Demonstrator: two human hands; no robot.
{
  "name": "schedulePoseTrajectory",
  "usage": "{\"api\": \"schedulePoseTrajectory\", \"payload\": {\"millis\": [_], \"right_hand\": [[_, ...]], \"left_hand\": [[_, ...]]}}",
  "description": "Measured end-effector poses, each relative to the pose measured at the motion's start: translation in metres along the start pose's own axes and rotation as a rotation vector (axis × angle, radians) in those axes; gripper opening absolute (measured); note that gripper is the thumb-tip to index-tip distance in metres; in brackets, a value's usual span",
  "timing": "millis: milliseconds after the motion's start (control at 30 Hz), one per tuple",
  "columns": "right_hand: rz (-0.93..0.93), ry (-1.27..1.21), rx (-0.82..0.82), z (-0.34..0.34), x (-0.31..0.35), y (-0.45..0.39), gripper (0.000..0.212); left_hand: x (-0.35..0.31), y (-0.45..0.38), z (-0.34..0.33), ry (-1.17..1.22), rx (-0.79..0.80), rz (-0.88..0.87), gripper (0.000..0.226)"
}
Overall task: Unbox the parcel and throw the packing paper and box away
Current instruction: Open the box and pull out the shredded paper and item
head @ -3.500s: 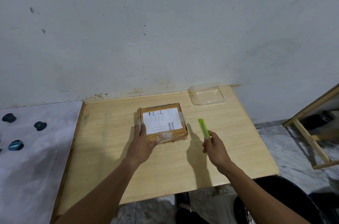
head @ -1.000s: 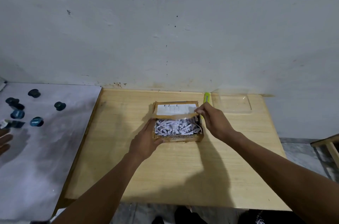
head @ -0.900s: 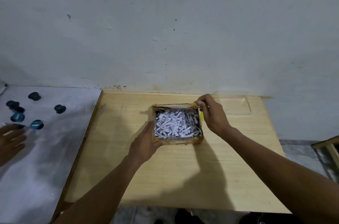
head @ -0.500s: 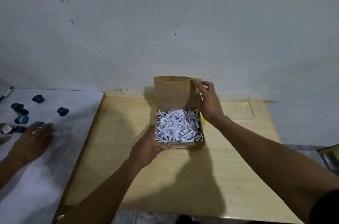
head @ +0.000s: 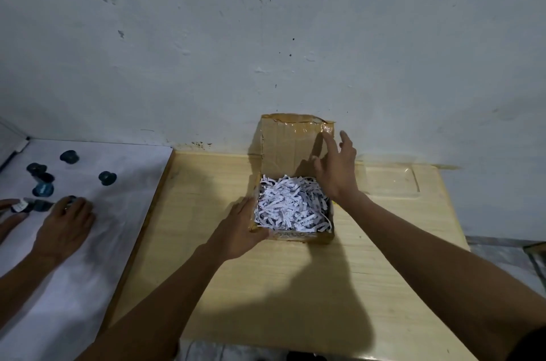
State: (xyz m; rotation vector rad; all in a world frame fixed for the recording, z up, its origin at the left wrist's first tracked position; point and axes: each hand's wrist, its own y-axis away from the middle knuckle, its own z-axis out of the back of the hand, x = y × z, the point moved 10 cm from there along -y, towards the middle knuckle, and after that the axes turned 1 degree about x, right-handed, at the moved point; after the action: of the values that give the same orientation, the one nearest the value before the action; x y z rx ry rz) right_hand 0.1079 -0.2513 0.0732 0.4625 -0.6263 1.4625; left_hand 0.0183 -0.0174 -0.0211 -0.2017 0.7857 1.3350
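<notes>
So the box (head: pixel 292 235) is a small brown cardboard one, kind of squarish and shallow, sitting toward the back of a pale wood-grain surface (head: pixel 295 286) close to a scuffed whitish wall (head: pixel 266 35). Its lid (head: pixel 291 143) is flipped up and stands almost vertical against the wall side, with shiny crinkled clear tape along the top edge and a torn-looking corner. Inside it's stuffed right to the brim with shredded white packing paper (head: pixel 292 205), thin crinkly strips with tiny print on them, all tangled up.

The left hand (head: pixel 240 230) sits flat against the box's near-left corner, fingers (head: pixel 246 207) stretched along the left wall and thumb on the front wall, more bracing it than gripping. The right hand (head: pixel 336 168) is up at the far-right corner of the box, fingers spread loose and open just in front of the raised lid's right edge; can't tell if a fingertip actually touches the cardboard. It's holding nothing.

To the right of the box there's a clear plastic tray (head: pixel 391 180), rectangular with rounded edges, lying flat on the wood. Off to the left is a separate white surface (head: pixel 88 242) with several dark blue round caps (head: pixel 107 177) scattered about, and another person's hand (head: pixel 63 226) resting palm down over there
</notes>
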Motion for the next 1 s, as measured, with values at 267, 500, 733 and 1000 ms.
{"api": "schedulePoseTrajectory", "payload": {"millis": [267, 500, 733, 1000], "right_hand": [[0.325, 0.299, 0.497, -0.065, 0.002, 0.061, 0.098], [0.279, 0.464, 0.577, -0.082, -0.004, 0.050, 0.117], [0.207, 0.479, 0.657, -0.109, -0.018, 0.050, 0.109], [0.243, 0.506, 0.589, -0.119, -0.015, 0.052, 0.097]], "left_hand": [[-0.073, -0.029, 0.014, -0.324, 0.006, -0.275, 0.106], [-0.074, -0.068, -0.016, -0.540, 0.234, -0.183, 0.126], [-0.061, -0.078, -0.032, -0.626, 0.149, -0.164, 0.121], [-0.051, -0.077, -0.035, -0.640, 0.084, -0.180, 0.100]]}}
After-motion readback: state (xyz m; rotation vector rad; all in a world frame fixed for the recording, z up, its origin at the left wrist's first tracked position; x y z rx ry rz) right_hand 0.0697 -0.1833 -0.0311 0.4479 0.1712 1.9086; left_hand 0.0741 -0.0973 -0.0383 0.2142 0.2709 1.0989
